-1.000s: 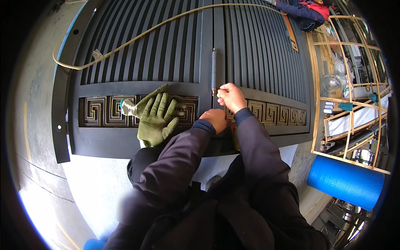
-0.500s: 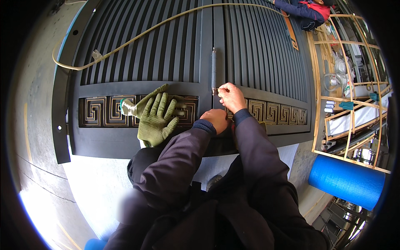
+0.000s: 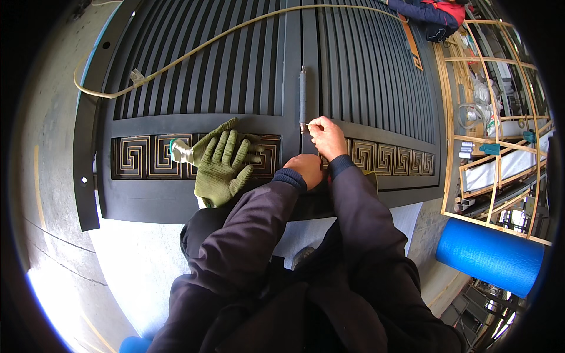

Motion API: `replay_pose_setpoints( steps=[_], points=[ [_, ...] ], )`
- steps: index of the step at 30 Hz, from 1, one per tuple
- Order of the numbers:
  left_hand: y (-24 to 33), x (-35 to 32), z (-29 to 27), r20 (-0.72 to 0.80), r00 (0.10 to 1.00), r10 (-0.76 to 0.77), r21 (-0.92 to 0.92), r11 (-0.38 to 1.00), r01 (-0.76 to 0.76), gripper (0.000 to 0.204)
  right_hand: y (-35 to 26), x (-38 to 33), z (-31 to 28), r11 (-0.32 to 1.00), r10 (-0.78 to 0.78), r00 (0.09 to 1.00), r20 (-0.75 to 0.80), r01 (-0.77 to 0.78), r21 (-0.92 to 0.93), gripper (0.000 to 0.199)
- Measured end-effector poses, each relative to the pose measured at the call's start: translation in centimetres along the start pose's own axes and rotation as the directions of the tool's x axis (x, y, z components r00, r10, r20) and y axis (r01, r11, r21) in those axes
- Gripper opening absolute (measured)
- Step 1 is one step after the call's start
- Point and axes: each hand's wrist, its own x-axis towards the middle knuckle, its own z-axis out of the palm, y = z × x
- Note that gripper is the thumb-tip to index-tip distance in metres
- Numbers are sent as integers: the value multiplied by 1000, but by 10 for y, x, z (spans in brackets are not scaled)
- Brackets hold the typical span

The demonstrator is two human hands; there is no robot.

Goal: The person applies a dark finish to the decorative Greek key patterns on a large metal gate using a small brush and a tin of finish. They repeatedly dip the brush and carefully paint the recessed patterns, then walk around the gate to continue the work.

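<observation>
Slim grey cylinder is lying along the seam of a dark slatted door panel, its coppery lower end pointing to 6 o'clock (12 being the top of the view). Right hand is working at 5 o'clock of it, thumb and forefinger drawn together just beside that end; anything pinched is too small to make out. Change: these fingertips are sitting slightly nearer 12 than a second ago. Reading: the work is probably turning on fine fingertip contact at that end. Left hand is resting at 6 o'clock, holding its place; its fingers are curling out of sight, so cannot tell whether they are gripping. Farther out: green gloves are lying near 8 o'clock, pale hose is arching past 10, a co-worker is leaning in at 2.
</observation>
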Motion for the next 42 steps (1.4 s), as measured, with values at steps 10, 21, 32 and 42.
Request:
replay_pose_setpoints(
  steps=[10,21,32,42],
  points=[
    [-1,1,3,-2,1000,2,11,1000,-2,44,-4,6,-1,994,-69,996,57,74,-83,12],
    [-1,2,5,-5,1000,5,18,1000,-5,44,-1,8,-3,990,79,988,132,-94,105,15],
    [-2,2,5,-3,1000,-2,32,999,2,41,-29,5,-6,780,374,885,277,-461,422,14],
    [0,-1,2,13,1000,-2,60,998,1,42,-18,-3,0,792,250,943,221,-330,513,12]
  ],
)
